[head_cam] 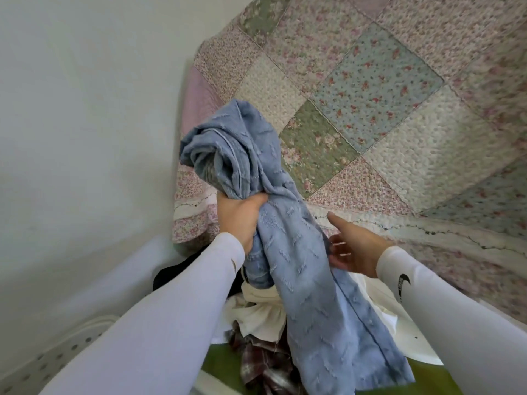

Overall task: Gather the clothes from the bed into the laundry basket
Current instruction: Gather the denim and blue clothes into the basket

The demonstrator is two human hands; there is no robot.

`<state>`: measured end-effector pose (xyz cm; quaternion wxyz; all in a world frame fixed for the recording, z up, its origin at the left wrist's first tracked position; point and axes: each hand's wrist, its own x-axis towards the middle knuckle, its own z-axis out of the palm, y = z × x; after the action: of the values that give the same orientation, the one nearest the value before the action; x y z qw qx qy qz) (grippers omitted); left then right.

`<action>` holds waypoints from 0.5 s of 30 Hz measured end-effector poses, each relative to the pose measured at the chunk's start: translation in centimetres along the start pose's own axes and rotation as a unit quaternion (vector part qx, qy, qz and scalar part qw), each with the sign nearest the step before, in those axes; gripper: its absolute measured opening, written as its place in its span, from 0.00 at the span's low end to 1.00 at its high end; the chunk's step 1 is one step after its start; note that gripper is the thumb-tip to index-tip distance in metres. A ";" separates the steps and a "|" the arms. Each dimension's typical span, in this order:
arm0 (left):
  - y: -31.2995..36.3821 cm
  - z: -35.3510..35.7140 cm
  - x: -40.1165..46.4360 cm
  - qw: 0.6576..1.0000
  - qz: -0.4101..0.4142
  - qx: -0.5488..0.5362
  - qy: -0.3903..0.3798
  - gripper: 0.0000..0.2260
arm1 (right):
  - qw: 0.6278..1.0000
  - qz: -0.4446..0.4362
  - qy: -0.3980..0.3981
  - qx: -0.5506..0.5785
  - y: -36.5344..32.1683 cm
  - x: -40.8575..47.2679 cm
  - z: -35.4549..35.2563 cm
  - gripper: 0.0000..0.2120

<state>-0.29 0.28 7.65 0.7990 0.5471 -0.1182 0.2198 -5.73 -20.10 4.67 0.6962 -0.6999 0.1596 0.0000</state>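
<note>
My left hand (241,216) grips a bunched light-blue textured garment (288,252), holding it up over the laundry basket (54,357) at the foot of the bed (385,109). The garment's long end hangs down into the basket. My right hand (353,250) is beside the cloth with fingers spread, fingertips touching its right edge. In the basket lie a cream garment (256,312), a plaid garment (262,366), something green (219,360) and a dark piece (176,273).
A patchwork floral quilt covers the bed, filling the upper right. A pale wall (85,124) runs along the left. The basket's white perforated rim shows at bottom left. A white sheet of fabric (407,334) lies under my right forearm.
</note>
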 end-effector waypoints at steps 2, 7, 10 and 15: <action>0.6 0.0 0.6 1.000 0.011 0.003 0.024 0.33 | 0.998 0.033 -0.052 -0.007 0.7 0.0 0.4 0.30; 1.0 -0.5 1.5 0.997 0.027 0.033 0.062 0.34 | 0.999 -0.034 -0.003 0.033 0.2 0.3 0.4 0.25; 1.2 -0.9 1.5 0.996 0.020 0.025 0.083 0.30 | 0.989 0.029 -0.142 0.024 -0.2 -1.0 0.8 0.32; 1.6 -0.6 1.3 0.996 -0.035 -0.028 0.076 0.30 | 0.963 0.162 -0.215 0.001 2.1 -0.6 2.4 0.61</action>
<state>0.02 1.58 9.34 0.8280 0.5096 -0.0439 0.2297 -6.23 -17.61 2.64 0.7057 -0.6473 0.1174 0.2631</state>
